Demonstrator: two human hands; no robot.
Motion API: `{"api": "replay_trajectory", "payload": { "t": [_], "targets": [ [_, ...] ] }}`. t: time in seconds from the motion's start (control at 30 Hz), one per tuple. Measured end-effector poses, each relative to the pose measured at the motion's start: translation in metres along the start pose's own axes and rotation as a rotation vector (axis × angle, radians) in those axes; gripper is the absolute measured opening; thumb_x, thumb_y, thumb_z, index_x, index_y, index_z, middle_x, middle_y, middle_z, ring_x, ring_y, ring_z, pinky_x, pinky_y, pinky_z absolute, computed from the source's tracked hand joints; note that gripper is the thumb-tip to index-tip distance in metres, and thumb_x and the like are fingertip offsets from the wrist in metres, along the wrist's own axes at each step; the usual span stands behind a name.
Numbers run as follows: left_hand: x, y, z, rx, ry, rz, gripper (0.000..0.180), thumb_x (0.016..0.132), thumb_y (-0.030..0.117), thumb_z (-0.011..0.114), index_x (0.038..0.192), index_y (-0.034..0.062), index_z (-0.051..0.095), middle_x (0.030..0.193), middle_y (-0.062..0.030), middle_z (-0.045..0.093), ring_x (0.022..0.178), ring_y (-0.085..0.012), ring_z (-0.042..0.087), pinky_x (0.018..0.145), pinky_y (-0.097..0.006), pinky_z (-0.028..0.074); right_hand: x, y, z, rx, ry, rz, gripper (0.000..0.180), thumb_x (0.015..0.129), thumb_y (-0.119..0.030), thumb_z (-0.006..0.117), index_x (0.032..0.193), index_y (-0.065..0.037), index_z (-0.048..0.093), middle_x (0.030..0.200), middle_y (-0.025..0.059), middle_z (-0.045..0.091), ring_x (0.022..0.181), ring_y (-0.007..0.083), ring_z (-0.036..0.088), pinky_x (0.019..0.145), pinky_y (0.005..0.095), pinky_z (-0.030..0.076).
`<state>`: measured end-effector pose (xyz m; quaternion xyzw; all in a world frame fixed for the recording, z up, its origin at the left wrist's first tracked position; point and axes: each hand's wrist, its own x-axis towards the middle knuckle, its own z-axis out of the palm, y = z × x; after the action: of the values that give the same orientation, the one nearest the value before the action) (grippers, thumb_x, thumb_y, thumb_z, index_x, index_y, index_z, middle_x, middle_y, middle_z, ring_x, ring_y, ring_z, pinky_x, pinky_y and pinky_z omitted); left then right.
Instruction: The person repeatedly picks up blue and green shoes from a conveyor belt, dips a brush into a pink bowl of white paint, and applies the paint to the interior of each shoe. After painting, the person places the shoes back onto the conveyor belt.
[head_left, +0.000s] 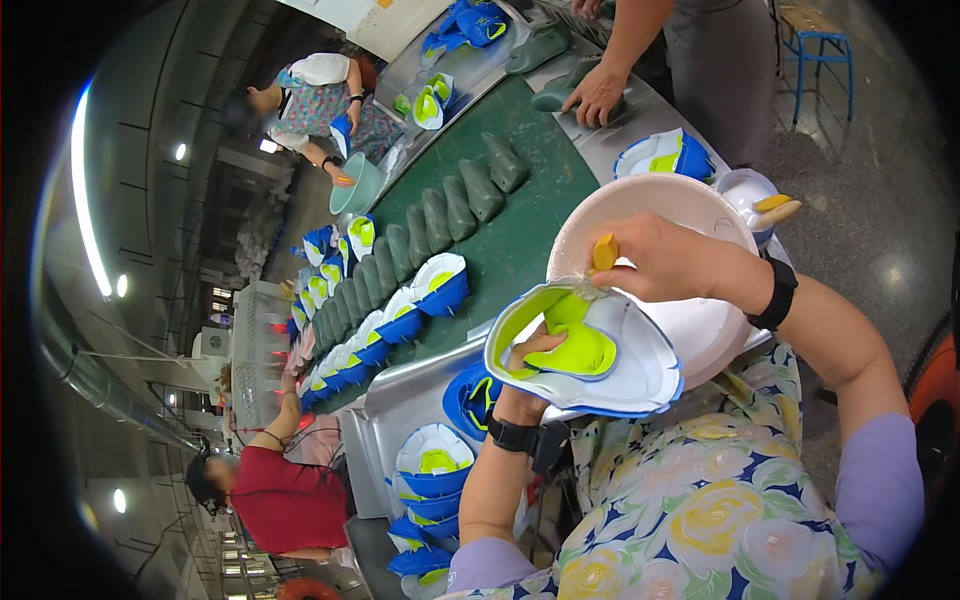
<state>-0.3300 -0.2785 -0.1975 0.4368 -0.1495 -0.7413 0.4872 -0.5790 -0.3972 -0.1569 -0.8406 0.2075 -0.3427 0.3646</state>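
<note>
My left hand (520,398) grips a shoe upper (640,365), its thumb inside the opening. The upper has a white inner face, neon yellow lining and blue outer edge, and is tilted so the inside shows. My right hand (655,258) is closed around a yellow-handled brush (604,252). The brush's pale tip is at the far edge of the upper's lining; whether it touches is hard to tell. Just beyond and partly beneath the upper stands a pale pink basin (575,225). A stack of similar uppers (435,462) lies left of my left forearm.
A green conveyor belt (545,150) carries a row of dark green shoe lasts (458,207) and more uppers (440,285). Beside the basin sits a small white tub (745,190) with yellow-handled brushes. Co-workers stand along the belt; one person's hand (597,95) rests at a last.
</note>
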Motion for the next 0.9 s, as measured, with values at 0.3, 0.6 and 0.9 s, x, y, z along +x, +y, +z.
{"api": "replay_trajectory", "payload": {
  "t": [0.3,0.6,0.9],
  "targets": [
    [-0.005,0.013,0.011,0.223,-0.107,0.331,0.062,0.091,0.013,0.067,0.148,0.0047,0.042,0.139,-0.0159,0.058,0.123,-0.0326,0.061,0.106,-0.049,0.051,-0.017,-0.005,-0.027,-0.042,0.029,0.119,0.018,0.086,-0.014,0.073,0.096,0.0,0.069,0.092,0.0176,0.069,0.085,0.0325,0.067,0.076,0.0372,0.052],
    [0.007,0.006,-0.011,0.095,-0.047,0.358,0.064,0.091,0.017,0.069,0.148,0.0049,0.042,0.138,-0.0161,0.058,0.121,-0.0317,0.063,0.103,-0.048,0.053,-0.017,0.002,-0.017,-0.129,-0.107,-0.057,0.013,0.087,-0.012,0.072,0.094,-0.004,0.065,0.088,0.0144,0.067,0.082,0.0371,0.065,0.074,0.0414,0.053],
    [0.003,0.027,-0.019,0.232,-0.069,0.448,0.059,0.097,0.026,0.065,0.148,0.0075,0.041,0.139,-0.0137,0.058,0.124,-0.0313,0.06,0.106,-0.048,0.05,0.019,0.004,-0.002,-0.036,0.251,-0.045,0.018,0.088,-0.017,0.074,0.092,-0.001,0.065,0.083,0.0134,0.068,0.076,0.029,0.066,0.071,0.0355,0.052]
  ]
}}
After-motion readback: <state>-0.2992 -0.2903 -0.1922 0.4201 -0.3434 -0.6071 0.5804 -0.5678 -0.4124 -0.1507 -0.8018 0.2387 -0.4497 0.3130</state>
